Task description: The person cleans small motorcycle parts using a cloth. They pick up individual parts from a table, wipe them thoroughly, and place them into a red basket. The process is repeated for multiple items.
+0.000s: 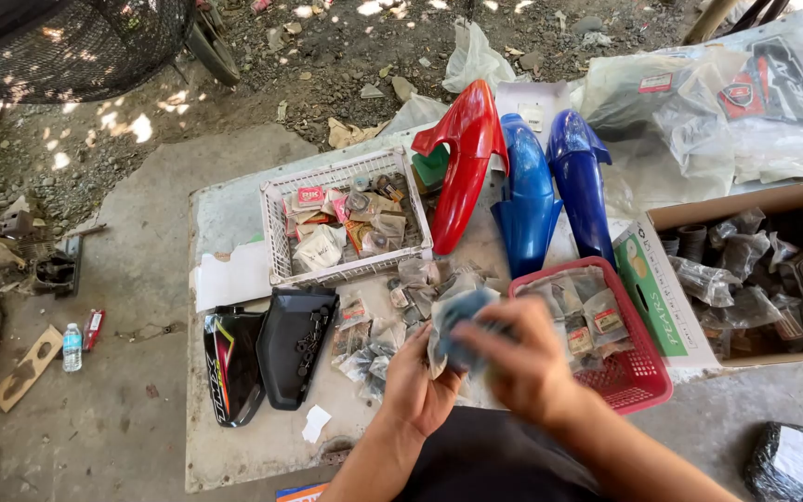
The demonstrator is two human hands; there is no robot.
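My left hand and my right hand meet over the grey sheet on the ground. Together they hold a clear plastic bag with a blue part inside; the right hand is blurred. Just beyond the hands lies a heap of several small bagged parts. A red basket with more bagged parts sits right of the hands.
A white basket of packets stands behind the heap. A red fender and two blue fenders lie at the back. Two black side covers lie left. A cardboard box of bagged parts stands right. A water bottle lies far left.
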